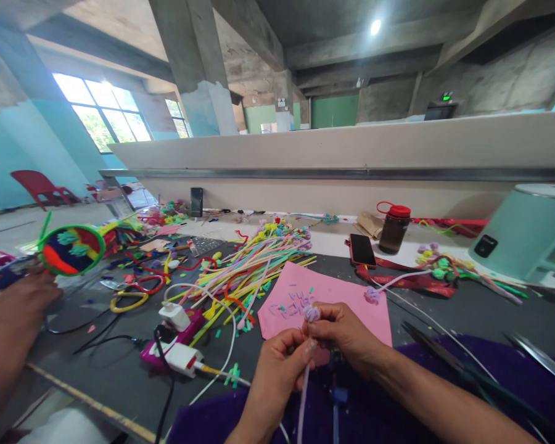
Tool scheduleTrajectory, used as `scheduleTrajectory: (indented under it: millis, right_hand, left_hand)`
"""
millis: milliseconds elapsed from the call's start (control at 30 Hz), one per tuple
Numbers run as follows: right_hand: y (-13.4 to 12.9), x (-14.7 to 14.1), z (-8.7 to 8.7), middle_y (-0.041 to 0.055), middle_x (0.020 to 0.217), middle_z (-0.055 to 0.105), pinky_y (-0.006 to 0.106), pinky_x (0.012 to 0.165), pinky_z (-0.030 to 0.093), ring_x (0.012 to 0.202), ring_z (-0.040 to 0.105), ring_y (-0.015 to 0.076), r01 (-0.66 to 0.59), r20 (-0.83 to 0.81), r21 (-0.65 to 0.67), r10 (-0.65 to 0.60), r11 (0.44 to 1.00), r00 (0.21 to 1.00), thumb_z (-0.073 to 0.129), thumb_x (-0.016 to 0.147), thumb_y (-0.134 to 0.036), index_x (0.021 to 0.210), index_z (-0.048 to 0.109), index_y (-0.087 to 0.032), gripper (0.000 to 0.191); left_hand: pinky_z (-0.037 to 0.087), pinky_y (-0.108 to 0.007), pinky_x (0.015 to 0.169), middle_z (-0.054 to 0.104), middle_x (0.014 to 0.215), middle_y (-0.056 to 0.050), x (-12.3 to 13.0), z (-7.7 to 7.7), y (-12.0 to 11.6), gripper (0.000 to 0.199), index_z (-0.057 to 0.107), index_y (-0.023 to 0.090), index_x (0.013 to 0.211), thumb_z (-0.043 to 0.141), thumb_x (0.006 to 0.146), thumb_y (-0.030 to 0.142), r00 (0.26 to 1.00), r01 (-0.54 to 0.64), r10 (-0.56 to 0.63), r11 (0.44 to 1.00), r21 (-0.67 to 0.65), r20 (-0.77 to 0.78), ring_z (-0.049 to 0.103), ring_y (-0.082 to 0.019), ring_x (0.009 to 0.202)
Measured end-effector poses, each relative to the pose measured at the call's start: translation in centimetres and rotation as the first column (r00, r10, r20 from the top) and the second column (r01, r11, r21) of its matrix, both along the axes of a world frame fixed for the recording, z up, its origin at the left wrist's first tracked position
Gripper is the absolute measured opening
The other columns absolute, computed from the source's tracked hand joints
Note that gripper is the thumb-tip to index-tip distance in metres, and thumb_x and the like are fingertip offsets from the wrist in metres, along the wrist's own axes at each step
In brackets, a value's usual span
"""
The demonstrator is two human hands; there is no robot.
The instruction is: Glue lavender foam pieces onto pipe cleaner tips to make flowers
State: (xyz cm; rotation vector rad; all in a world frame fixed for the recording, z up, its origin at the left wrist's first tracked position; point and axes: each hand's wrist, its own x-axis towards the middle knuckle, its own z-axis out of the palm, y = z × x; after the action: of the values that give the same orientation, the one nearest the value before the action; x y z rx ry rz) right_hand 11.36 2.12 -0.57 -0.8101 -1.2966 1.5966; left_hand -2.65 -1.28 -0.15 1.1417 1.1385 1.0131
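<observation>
A lilac fuzzy-stem flower is pinched between my two hands above a pink sheet. Its pale stem hangs down below my fingers. My left hand is closed around the stem just under the flower head. The thumb and fingers of my right hand press at the side of the head. Short lilac clippings are scattered on the pink sheet, and a second lilac flower rests at its right edge.
Fuzzy-stem flowers lie bunched behind the sheet. Scissors and a power strip with cables sit left. Rightward are a phone, bottle, kettle and metal blades. Another person's hand holds a round green-rimmed piece.
</observation>
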Motion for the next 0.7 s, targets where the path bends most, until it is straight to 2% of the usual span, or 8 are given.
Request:
scheduleTrajectory:
  millis: [233, 333, 467, 700]
  right_hand:
    - [-0.16, 0.05, 0.24, -0.0028, 0.055, 0.054, 0.017, 0.041, 0.026, 0.044, 0.043, 0.0066, -0.093, 0.004, -0.062, 0.094, 0.994, 0.996, 0.067, 0.066, -0.025, 0.086, 0.064, -0.013, 0.023]
    - [0.02, 0.18, 0.23, -0.0031, 0.053, 0.054, 0.017, 0.041, 0.026, 0.043, 0.043, 0.0064, -0.097, -0.003, -0.096, 0.097, 0.991, 0.995, 0.067, 0.066, -0.024, 0.085, 0.064, -0.013, 0.022]
    - [0.31, 0.42, 0.19, -0.0011, 0.059, 0.058, 0.017, 0.041, 0.027, 0.045, 0.045, 0.0057, -0.074, -0.066, -0.163, 0.064, 0.984, 0.996, 0.066, 0.068, -0.026, 0.085, 0.064, -0.013, 0.022]
    - [0.20, 0.59, 0.51, 0.0007, 0.060, 0.059, 0.015, 0.038, 0.023, 0.044, 0.043, 0.0050, -0.121, -0.111, -0.180, 0.102, 0.976, 0.989, 0.063, 0.073, -0.028, 0.073, 0.063, -0.011, 0.017]
  left_hand:
    - [0.017, -0.018, 0.037, 0.047, 0.043, 0.006, -0.15, -0.27, 0.09, 0.023, 0.058, 0.014, 0.063, 0.064, 0.069, 0.035, 0.988, -0.035, 0.031, 0.999, 0.023, 0.154, 0.028, -0.003, 0.033]
    - [0.018, -0.017, 0.038, 0.046, 0.042, 0.006, -0.36, -0.52, 0.28, 0.024, 0.059, 0.013, 0.062, 0.061, 0.074, 0.034, 0.981, -0.023, 0.019, 1.000, 0.020, 0.193, 0.028, -0.003, 0.035]
    - [0.019, -0.016, 0.037, 0.055, 0.049, 0.003, -0.44, -0.64, 0.44, 0.022, 0.061, 0.013, 0.067, 0.059, 0.076, 0.033, 0.966, 0.002, 0.007, 0.999, -0.037, 0.260, 0.032, -0.002, 0.034]
    - [0.019, -0.014, 0.034, 0.057, 0.049, 0.001, -0.24, -0.68, 0.66, 0.020, 0.064, 0.013, 0.072, 0.056, 0.078, 0.030, 0.939, 0.110, -0.064, 0.987, -0.118, 0.339, 0.034, -0.001, 0.033]
